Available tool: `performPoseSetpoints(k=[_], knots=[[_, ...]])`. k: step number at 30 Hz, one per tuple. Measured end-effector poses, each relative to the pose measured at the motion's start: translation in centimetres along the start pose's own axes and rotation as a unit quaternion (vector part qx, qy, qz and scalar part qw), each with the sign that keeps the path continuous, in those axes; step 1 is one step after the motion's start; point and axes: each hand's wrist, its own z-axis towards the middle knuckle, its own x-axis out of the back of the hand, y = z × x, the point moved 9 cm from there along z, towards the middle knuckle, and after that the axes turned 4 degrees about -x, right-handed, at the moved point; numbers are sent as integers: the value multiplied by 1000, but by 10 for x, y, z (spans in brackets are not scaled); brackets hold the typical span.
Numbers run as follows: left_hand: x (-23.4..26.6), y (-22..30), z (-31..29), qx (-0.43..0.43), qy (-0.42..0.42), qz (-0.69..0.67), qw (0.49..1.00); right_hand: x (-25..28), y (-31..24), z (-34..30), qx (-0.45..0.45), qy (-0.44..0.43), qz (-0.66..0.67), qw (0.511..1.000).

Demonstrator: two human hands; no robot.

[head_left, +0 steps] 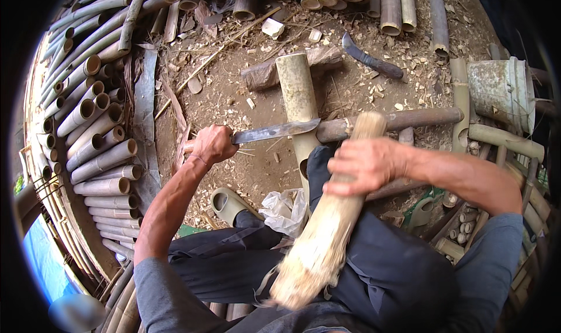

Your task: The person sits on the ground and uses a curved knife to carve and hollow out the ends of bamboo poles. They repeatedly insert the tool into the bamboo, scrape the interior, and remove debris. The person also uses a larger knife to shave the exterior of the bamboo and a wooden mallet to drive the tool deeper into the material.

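Note:
My left hand [214,144] is closed round the handle of a long machete [272,132]. Its blade points right, and the tip end lies across a thick bamboo piece [297,90]. That bamboo rests on a rough log [260,76] at its far part, and its near end lies by my foot. In my right hand [366,164] is a pale wooden club [318,248], gripped around its upper part and slanting over my lap. The club's lower end is slightly blurred.
Cut bamboo tubes [105,154] are stacked at the left, with more along the back. A curved knife [371,57] lies on the chip-strewn ground. At the right stands a worn bucket [499,93]. A bamboo pole [409,118], a white plastic bag [284,211] and a sandal [232,205] lie near my legs.

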Motion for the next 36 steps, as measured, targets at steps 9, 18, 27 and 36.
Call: performPoseSetpoints(k=[9, 18, 27, 36], knots=[[-4, -3, -5, -17, 30, 3, 999, 7, -29, 31, -128, -67, 67, 987], [5, -16, 12, -30, 37, 15, 999, -5, 30, 13, -248, -185, 31, 950], [-11, -11, 1, -27, 3, 18, 999, -12, 49, -9, -339, -210, -11, 917], [-3, -19, 10, -12, 36, 24, 999, -8, 104, -36, -365, -229, -30, 902]])
